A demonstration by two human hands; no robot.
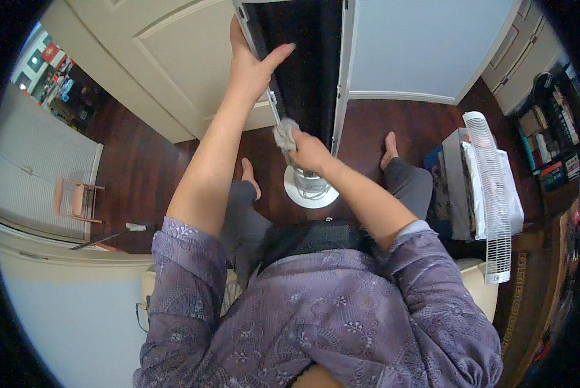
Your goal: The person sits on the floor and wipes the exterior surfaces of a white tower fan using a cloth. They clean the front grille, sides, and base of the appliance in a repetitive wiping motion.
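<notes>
Before me stands a white tower fan (pixel 344 72) on a round white base (pixel 314 196), its tall front open onto a dark interior (pixel 304 58). My left hand (pixel 256 68) grips the left edge of the housing high up, the thumb reaching over the opening. Lower down, my right hand (pixel 311 153) presses a crumpled pale cloth (pixel 286 133) against that same left edge. The fingers of my right hand are partly hidden by the cloth. Off to my right, a curved white slotted grille (pixel 491 203) lies across a stack of folded things.
A cream panelled door (pixel 183 58) stands behind the fan on the left. Dark wooden floor (pixel 367 121) surrounds the base, between my feet. Grey and white bundles (pixel 464 189) sit at right, near a filled bookshelf (pixel 551 136). A small wooden chair (pixel 79 200) is far left.
</notes>
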